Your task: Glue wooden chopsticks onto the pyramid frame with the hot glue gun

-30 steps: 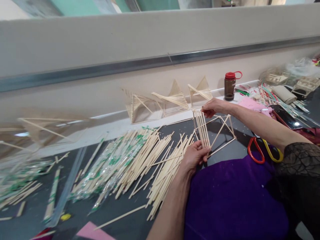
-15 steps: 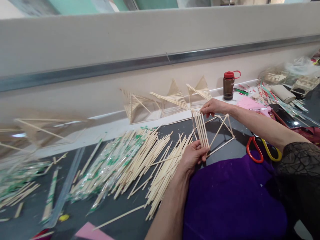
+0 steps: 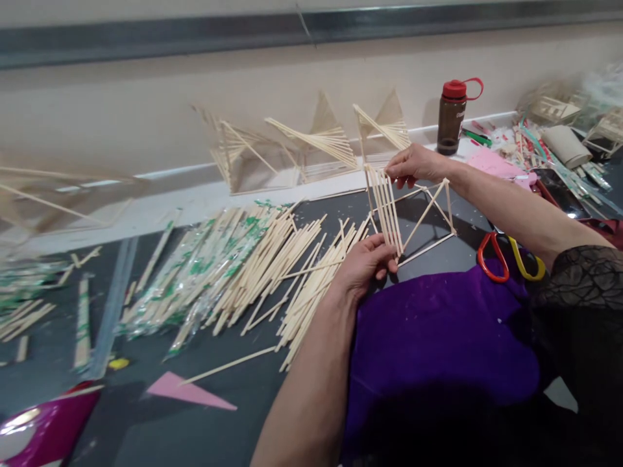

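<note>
A stick frame made of thin wooden chopsticks stands on the dark table, with a slanting row of sticks side by side on its left face. My left hand is closed on the lower end of that row, thumb in front and fingers partly behind. At the top of the same row, my right hand pinches the stick ends between thumb and fingertips; exactly which stick it grips is hidden. Left of the frame lies a pile of loose chopsticks, close to my left hand.
Finished stick models stand along the wall. Wrapped chopsticks, a clear ruler and a pink paper piece lie leftward. A red-capped bottle, scissors and a phone are at right. Purple cloth covers my lap.
The view has tipped downward, so everything sits higher in the picture and a shiny magenta packet shows at lower left. Both hands keep nearly the same hold on the stick frame.
</note>
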`<action>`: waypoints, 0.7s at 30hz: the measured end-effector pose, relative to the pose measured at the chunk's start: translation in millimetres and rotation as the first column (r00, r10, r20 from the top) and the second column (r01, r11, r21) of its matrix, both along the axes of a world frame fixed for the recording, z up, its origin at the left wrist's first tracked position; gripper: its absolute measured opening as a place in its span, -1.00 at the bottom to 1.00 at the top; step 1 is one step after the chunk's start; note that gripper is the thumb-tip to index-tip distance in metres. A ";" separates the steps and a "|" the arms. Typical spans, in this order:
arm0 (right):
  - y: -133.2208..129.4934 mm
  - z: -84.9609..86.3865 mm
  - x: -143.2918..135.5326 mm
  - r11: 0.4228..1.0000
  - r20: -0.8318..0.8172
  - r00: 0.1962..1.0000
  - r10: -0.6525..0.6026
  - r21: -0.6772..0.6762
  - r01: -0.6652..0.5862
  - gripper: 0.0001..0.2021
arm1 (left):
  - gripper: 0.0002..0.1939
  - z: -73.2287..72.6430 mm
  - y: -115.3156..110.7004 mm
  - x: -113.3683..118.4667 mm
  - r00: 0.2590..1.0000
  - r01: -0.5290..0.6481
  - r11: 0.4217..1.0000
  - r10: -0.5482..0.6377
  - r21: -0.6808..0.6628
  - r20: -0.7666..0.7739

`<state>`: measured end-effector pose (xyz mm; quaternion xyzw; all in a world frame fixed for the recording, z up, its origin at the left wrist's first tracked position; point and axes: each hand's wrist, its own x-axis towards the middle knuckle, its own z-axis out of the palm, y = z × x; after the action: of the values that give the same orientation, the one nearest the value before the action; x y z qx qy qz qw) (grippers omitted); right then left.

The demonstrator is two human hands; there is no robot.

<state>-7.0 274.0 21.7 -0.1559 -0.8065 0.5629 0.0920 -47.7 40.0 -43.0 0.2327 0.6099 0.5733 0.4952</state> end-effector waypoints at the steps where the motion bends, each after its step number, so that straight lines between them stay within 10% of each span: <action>1: -0.2 -0.2 0.3 1.000 0.000 1.000 0.000 0.000 0.000 -0.87 | -0.70 0.6 -0.5 0.0 1.000 0.003 1.000 -0.003 -0.002 0.003; 21: -7.8 6.4 1.2 0.999 0.017 1.000 -0.026 -0.041 0.026 -0.84 | -0.57 -0.2 1.0 4.9 0.999 -0.040 0.999 0.039 -0.034 -0.025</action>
<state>-5.7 266.2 28.1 -0.1729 -0.7934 0.5767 0.0894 -42.8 41.0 -43.2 0.2192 0.6300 0.5695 0.4802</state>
